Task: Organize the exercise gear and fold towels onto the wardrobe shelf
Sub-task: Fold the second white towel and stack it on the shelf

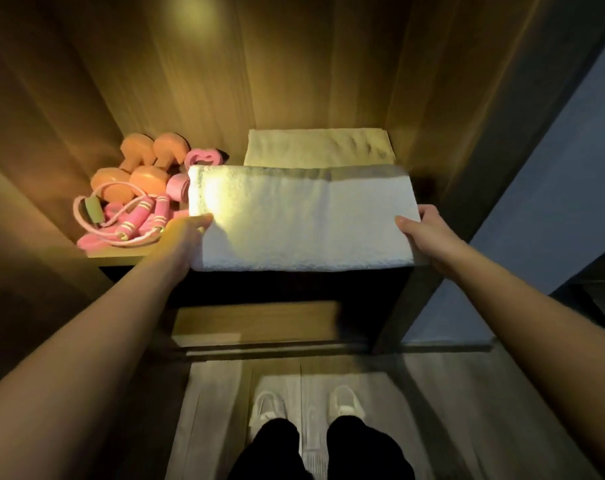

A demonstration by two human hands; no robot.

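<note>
Towel placement is the step in hand, judging by the head view. A folded white towel (301, 220) lies crosswise over the front of the wardrobe shelf (121, 252), held at both short ends. The left hand (185, 233) holds the left end, one finger laid along the top edge and the rest tucked out of sight beneath. The right hand (424, 230) grips the right end with the thumb on top and the fingers curled round the side. I cannot tell whether the towel rests on the board or hangs just above it. Its near edge sits about level with the shelf's front lip.

Behind it, against the back panel, lies a second folded towel (318, 147), and the white one's far edge meets or slightly covers that towel's front. To the left, orange dumbbells (145, 168) and a pink jump rope (134, 216) crowd the corner, with the rope handles just beside the towel's left end.

To do this well, I would slide the towel back evenly with both hands so the fold stays square. It should either stack flush on the rear towel or sit cleanly in front of it. The left end should stay clear of the rope so nothing snags. The fingers should come out sideways, flat, so the layers underneath are not dragged loose.
</note>
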